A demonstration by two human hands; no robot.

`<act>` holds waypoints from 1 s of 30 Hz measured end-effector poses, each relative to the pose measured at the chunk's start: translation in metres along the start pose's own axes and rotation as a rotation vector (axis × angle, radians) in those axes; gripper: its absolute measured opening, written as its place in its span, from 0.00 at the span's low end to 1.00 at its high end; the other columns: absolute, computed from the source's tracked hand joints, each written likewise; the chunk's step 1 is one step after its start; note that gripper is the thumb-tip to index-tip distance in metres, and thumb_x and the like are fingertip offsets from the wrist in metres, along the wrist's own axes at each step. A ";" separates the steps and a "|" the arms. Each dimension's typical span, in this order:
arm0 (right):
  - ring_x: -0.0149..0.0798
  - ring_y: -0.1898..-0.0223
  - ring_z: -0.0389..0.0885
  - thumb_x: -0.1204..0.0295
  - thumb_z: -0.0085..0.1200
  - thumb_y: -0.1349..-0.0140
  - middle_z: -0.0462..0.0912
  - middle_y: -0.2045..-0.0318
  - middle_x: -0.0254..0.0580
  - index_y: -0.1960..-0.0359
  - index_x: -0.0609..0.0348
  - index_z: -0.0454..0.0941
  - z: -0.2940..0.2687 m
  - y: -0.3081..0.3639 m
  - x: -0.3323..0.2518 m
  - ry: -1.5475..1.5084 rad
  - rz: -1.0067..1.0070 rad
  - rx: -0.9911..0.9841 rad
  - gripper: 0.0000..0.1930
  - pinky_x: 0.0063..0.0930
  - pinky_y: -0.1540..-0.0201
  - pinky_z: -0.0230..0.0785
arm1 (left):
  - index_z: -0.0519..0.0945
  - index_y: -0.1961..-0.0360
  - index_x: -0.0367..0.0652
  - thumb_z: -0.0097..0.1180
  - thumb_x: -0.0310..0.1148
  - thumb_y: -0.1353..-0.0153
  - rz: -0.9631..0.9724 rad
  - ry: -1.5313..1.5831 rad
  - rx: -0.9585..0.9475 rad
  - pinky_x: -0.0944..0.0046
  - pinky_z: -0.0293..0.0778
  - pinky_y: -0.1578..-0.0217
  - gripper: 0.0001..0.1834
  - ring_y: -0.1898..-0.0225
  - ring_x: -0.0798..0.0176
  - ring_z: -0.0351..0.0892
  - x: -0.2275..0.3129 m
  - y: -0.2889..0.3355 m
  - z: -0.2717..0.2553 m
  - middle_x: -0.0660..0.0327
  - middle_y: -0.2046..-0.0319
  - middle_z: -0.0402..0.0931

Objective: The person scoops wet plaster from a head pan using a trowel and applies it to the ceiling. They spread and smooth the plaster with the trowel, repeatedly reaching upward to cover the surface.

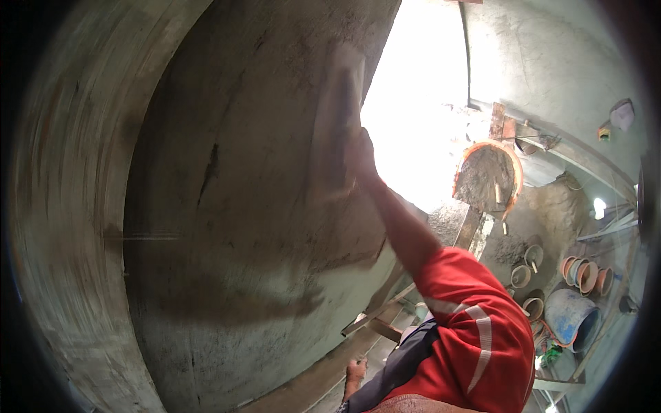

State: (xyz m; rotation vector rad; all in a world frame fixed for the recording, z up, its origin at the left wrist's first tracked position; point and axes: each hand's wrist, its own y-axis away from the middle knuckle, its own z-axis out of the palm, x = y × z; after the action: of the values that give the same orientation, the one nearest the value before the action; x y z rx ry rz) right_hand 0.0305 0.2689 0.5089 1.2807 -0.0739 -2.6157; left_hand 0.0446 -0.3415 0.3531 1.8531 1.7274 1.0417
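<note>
My right arm in a red sleeve reaches up to a grey plastered wall (241, 172). At its end my right hand (361, 155), smeared by motion, is closed on a long flat plastering float (337, 117). The float lies lengthwise against the plaster, near the wall's edge beside the bright opening; its handle is hidden. Darker, damp-looking patches and a few dark gouges mark the plaster. Low by my body, my left hand (356, 369) has its fingers curled in, with nothing seen in them.
An orange-rimmed tub of grey mortar (485, 175) stands at right, a handled tool in it. Several buckets (585, 275) and a blue-stained drum (568, 316) are lower right. Timber pieces (382, 329) stick out below the wall. A smoother pale band (76, 206) borders the plaster at left.
</note>
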 end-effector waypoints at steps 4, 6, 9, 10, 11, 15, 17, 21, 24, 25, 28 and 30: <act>0.31 0.81 0.71 0.69 0.41 0.35 0.71 0.75 0.37 0.57 0.60 0.65 -0.007 0.078 0.082 -0.771 0.381 -0.058 0.09 0.25 0.83 0.64 | 0.76 0.57 0.39 0.56 0.40 0.44 0.052 -0.072 -0.057 0.64 0.75 0.67 0.18 0.67 0.65 0.80 0.027 0.011 0.004 0.57 0.67 0.80; 0.33 0.79 0.72 0.64 0.41 0.34 0.71 0.76 0.39 0.57 0.60 0.67 -0.003 0.086 0.067 -0.163 0.164 0.014 0.13 0.27 0.81 0.65 | 0.77 0.57 0.40 0.56 0.40 0.44 0.023 -0.074 -0.014 0.64 0.74 0.64 0.18 0.65 0.63 0.80 0.050 0.030 0.001 0.55 0.66 0.80; 0.38 0.77 0.75 0.62 0.42 0.34 0.72 0.76 0.44 0.58 0.64 0.69 -0.005 0.046 0.051 0.277 0.007 0.059 0.15 0.30 0.76 0.67 | 0.77 0.57 0.40 0.56 0.41 0.45 0.006 -0.001 0.046 0.63 0.73 0.61 0.19 0.62 0.62 0.79 0.043 0.025 -0.003 0.54 0.65 0.80; 0.39 0.76 0.76 0.63 0.42 0.34 0.72 0.76 0.46 0.59 0.65 0.69 -0.005 0.026 0.035 0.354 0.024 0.071 0.15 0.31 0.74 0.68 | 0.77 0.57 0.40 0.57 0.41 0.46 -0.002 0.042 0.059 0.63 0.73 0.59 0.19 0.60 0.61 0.79 0.032 0.025 0.000 0.54 0.65 0.80; 0.41 0.76 0.76 0.65 0.41 0.35 0.72 0.76 0.48 0.60 0.67 0.70 -0.002 0.013 0.001 0.449 0.112 0.098 0.14 0.33 0.72 0.69 | 0.77 0.57 0.40 0.57 0.42 0.46 -0.034 0.040 0.038 0.62 0.73 0.60 0.19 0.60 0.61 0.79 0.023 0.030 0.007 0.54 0.64 0.80; 0.34 0.80 0.75 0.72 0.43 0.37 0.72 0.79 0.38 0.57 0.64 0.67 0.006 -0.049 -0.044 0.195 -0.144 -0.087 0.11 0.28 0.80 0.69 | 0.78 0.57 0.41 0.57 0.43 0.46 -0.074 -0.042 0.011 0.62 0.73 0.62 0.20 0.62 0.61 0.79 0.026 0.042 0.015 0.57 0.64 0.80; 0.31 0.82 0.74 0.74 0.44 0.39 0.72 0.80 0.34 0.55 0.62 0.66 0.009 -0.079 -0.029 0.092 -0.171 -0.110 0.11 0.25 0.82 0.68 | 0.78 0.57 0.40 0.57 0.43 0.46 -0.051 -0.088 0.007 0.62 0.73 0.62 0.20 0.62 0.61 0.79 0.036 0.036 0.015 0.55 0.65 0.80; 0.26 0.79 0.73 0.73 0.50 0.41 0.73 0.74 0.33 0.51 0.58 0.64 0.032 0.013 -0.011 0.364 -0.198 -0.057 0.17 0.20 0.82 0.66 | 0.78 0.57 0.37 0.56 0.44 0.45 -0.062 -0.113 -0.081 0.61 0.72 0.57 0.22 0.59 0.56 0.79 0.015 0.039 0.022 0.49 0.63 0.80; 0.29 0.76 0.73 0.74 0.52 0.42 0.74 0.69 0.35 0.47 0.61 0.61 0.021 0.067 0.053 0.006 -0.041 -0.143 0.22 0.21 0.78 0.67 | 0.77 0.57 0.37 0.56 0.44 0.46 0.008 -0.130 -0.006 0.61 0.73 0.59 0.22 0.61 0.56 0.80 0.011 0.004 0.013 0.50 0.64 0.80; 0.30 0.75 0.74 0.74 0.52 0.42 0.74 0.68 0.37 0.48 0.62 0.62 0.016 0.082 0.062 0.300 -0.197 -0.071 0.21 0.22 0.78 0.68 | 0.77 0.57 0.37 0.56 0.43 0.46 0.019 -0.124 0.039 0.61 0.73 0.61 0.22 0.63 0.57 0.80 0.003 -0.006 0.013 0.51 0.65 0.80; 0.33 0.72 0.75 0.71 0.52 0.42 0.74 0.66 0.44 0.53 0.62 0.65 -0.002 0.049 0.084 0.294 -0.288 0.006 0.16 0.24 0.77 0.69 | 0.77 0.60 0.37 0.58 0.40 0.46 0.108 0.068 0.060 0.63 0.73 0.70 0.18 0.72 0.63 0.79 0.035 -0.034 -0.005 0.57 0.72 0.80; 0.35 0.72 0.77 0.69 0.49 0.41 0.75 0.68 0.46 0.59 0.63 0.66 -0.010 0.009 0.077 0.333 -0.174 0.080 0.13 0.25 0.77 0.69 | 0.77 0.60 0.38 0.58 0.40 0.46 0.133 0.156 0.087 0.65 0.73 0.70 0.18 0.74 0.66 0.78 0.041 -0.042 -0.007 0.59 0.74 0.79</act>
State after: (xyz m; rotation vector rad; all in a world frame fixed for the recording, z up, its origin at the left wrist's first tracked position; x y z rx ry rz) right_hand -0.0058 0.2436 0.4441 1.8067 -0.0111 -2.5177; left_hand 0.0096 -0.2967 0.3369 2.0118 1.7826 1.2095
